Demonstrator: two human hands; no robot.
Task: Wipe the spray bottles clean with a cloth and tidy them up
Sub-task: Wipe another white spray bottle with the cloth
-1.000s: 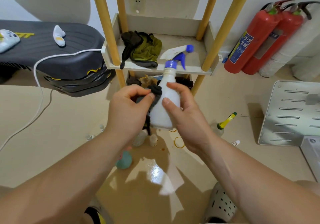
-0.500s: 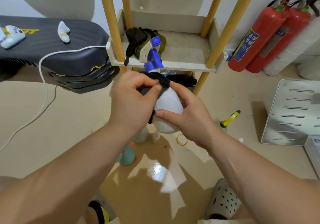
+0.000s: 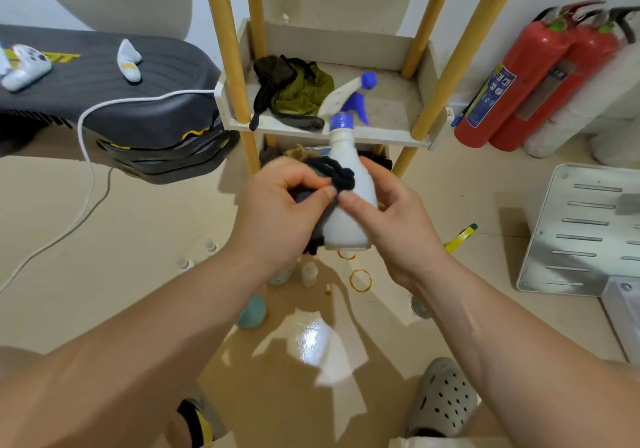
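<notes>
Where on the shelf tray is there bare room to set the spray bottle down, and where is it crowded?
Free: the right half of the shelf tray, between the heap of rags and the right front yellow post. Crowded: the left half, under the rags.

White spray bottle (image 3: 349, 205) between both hands.

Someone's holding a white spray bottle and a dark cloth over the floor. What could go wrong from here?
The right hand holds the spray bottle in mid-air while the left hand presses the cloth against it; a slip could drop it onto the small bottles on the floor below. The glossy patch there looks wet, so the shoe beside it might slide.
</notes>
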